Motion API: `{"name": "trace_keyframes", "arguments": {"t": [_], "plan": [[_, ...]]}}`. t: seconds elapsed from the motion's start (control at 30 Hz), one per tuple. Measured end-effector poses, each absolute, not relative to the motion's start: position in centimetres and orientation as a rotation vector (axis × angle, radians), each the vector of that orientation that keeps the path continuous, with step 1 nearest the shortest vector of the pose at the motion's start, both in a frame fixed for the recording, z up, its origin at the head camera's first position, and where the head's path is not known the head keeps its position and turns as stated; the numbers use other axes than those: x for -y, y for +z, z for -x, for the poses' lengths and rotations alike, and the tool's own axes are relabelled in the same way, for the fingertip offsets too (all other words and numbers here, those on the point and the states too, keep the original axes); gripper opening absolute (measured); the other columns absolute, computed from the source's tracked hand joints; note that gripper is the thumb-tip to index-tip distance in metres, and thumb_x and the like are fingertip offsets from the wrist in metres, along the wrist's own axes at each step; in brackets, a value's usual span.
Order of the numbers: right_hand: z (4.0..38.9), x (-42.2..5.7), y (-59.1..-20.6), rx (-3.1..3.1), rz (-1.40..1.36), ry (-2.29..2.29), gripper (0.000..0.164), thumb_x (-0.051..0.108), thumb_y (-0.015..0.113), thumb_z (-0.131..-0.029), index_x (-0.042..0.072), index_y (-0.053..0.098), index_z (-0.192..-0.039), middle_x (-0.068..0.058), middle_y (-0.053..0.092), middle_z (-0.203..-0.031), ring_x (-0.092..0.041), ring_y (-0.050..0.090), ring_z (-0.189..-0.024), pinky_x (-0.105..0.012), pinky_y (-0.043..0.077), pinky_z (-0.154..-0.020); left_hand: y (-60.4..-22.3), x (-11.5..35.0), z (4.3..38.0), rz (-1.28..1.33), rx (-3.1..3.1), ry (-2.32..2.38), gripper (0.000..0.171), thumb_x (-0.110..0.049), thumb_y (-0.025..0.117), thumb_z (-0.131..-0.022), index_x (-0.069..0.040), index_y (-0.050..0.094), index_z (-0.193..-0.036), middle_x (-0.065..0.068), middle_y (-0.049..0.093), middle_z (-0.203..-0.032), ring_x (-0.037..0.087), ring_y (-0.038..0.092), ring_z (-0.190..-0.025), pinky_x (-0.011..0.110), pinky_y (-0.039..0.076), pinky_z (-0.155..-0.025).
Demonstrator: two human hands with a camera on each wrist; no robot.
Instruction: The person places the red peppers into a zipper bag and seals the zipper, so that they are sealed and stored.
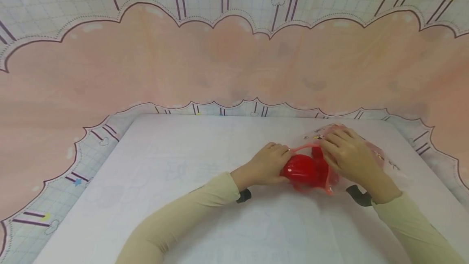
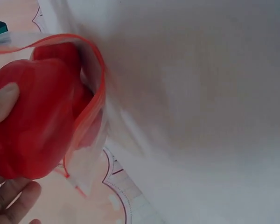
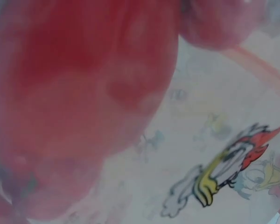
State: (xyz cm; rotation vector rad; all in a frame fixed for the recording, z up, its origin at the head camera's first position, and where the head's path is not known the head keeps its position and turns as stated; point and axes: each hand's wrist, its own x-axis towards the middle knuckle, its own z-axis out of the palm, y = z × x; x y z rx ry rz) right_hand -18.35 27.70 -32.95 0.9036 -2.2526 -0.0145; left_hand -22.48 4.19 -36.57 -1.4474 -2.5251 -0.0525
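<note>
A glossy red bell pepper (image 1: 300,169) sits at the mouth of a clear zip bag (image 2: 95,130) with a red-orange rim. My left hand (image 1: 265,164) grips the pepper; the left wrist view shows the thumb on one side and fingers below. On the bag's far rim, my right hand (image 1: 348,156) holds the plastic with curled fingers, keeping the mouth apart. More red pieces (image 2: 65,53) lie deeper inside, partly hidden by the front pepper. Through the plastic, the right wrist view shows blurred red shapes (image 3: 84,84) and a printed cartoon duck (image 3: 219,168).
The bag rests on a white-covered table (image 1: 165,154), right of its middle. Behind it hangs a peach and white patterned curtain (image 1: 220,64), which also runs down both sides. Dark bands (image 1: 358,196) show near both wrists.
</note>
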Motion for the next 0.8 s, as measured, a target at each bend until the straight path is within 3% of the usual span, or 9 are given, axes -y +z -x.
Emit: {"name": "trace_keyframes", "arguments": {"t": [0.07,0.2,0.33,0.4,0.5,0.57,0.8], "plan": [[18.3,-27.7,-33.0,2.263,-0.901,-0.017,0.021,0.014,0.064,-0.074,0.001,0.068,-0.090,-0.016,0.068,-0.087,-0.033,0.061,-0.089,-0.055,0.051,-0.085,-36.7,-4.5,22.5,1.453,2.513,-0.073,0.058,-0.044,0.069,-0.080,-0.013,0.052,-0.126,-0.001,0.059,-0.121,0.013,0.052,-0.114,0.029,0.041,-0.102],[18.4,-27.7,-33.0,2.265,-0.899,-0.017,0.020,0.015,0.065,-0.074,0.002,0.068,-0.089,-0.016,0.069,-0.087,-0.033,0.062,-0.089,-0.056,0.050,-0.086,-37.2,-5.0,22.4,1.447,2.471,-0.111,0.056,-0.043,0.069,-0.080,-0.013,0.053,-0.124,0.000,0.060,-0.121,0.014,0.053,-0.115,0.030,0.041,-0.103],[18.4,-27.7,-32.9,2.257,-0.899,-0.010,0.023,0.012,0.069,-0.067,0.002,0.068,-0.088,-0.016,0.069,-0.086,-0.033,0.062,-0.089,-0.056,0.050,-0.086,-37.9,-5.2,22.6,1.382,2.442,-0.097,0.051,-0.043,0.068,-0.079,-0.014,0.054,-0.119,-0.002,0.062,-0.117,0.013,0.055,-0.112,0.029,0.041,-0.101],[18.4,-27.7,-32.9,2.248,-0.901,-0.006,0.018,0.016,0.059,-0.082,0.002,0.068,-0.087,-0.015,0.069,-0.086,-0.033,0.062,-0.088,-0.055,0.051,-0.085,-38.3,-5.3,22.7,1.337,2.447,-0.086,0.050,-0.044,0.068,-0.079,-0.014,0.054,-0.117,-0.002,0.063,-0.115,0.013,0.056,-0.110,0.029,0.041,-0.100],[18.4,-27.7,-33.0,2.234,-0.898,0.001,0.046,0.031,0.034,-0.098,0.001,0.068,-0.086,-0.015,0.069,-0.084,-0.033,0.062,-0.087,-0.055,0.052,-0.083,-38.7,-5.3,22.8,1.269,2.471,-0.098,0.050,-0.047,0.067,-0.079,-0.014,0.053,-0.114,-0.003,0.064,-0.110,0.013,0.056,-0.107,0.030,0.041,-0.099],[18.4,-27.7,-33.1,2.228,-0.892,0.000,0.063,0.040,0.021,-0.100,0.002,0.068,-0.085,-0.015,0.069,-0.084,-0.032,0.062,-0.086,-0.054,0.052,-0.082,-38.8,-5.3,22.7,1.226,2.481,-0.123,0.051,-0.050,0.066,-0.078,-0.014,0.053,-0.113,-0.002,0.064,-0.106,0.013,0.057,-0.103,0.031,0.041,-0.098],[18.4,-27.7,-33.1,2.214,-0.889,0.006,0.062,0.040,0.022,-0.100,0.002,0.068,-0.084,-0.015,0.068,-0.082,-0.032,0.061,-0.086,-0.054,0.051,-0.084,-39.0,-6.1,22.7,1.107,2.449,-0.159,0.054,-0.055,0.065,-0.078,-0.013,0.053,-0.109,-0.002,0.066,-0.099,0.013,0.059,-0.096,0.031,0.043,-0.094]]}}
